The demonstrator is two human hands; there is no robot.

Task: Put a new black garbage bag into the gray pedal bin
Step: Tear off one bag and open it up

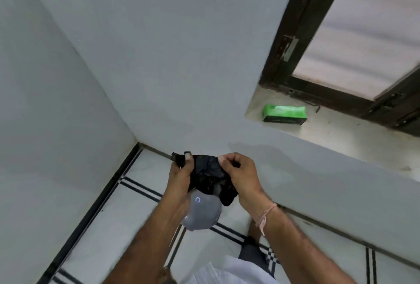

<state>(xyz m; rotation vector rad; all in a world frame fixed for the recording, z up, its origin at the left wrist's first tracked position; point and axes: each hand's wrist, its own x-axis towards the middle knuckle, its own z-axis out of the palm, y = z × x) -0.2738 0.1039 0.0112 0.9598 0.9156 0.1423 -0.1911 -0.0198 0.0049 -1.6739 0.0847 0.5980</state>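
Observation:
A crumpled black garbage bag [210, 175] is held in front of me, bunched up between both hands. My left hand [180, 175] pinches its left edge with the thumb on top. My right hand [242, 173] grips its right side, fingers curled over the plastic. Directly below the bag stands the gray pedal bin [203, 213], seen from above with its rounded lid shut and a small blue ring mark on it. My forearms hide part of the bin.
The bin stands on a white tiled floor [127, 211] with black stripes, near a corner of two pale walls. A green box [284, 114] lies on the window ledge at the right, under a dark window frame [286, 56]. My leg [252, 252] shows below.

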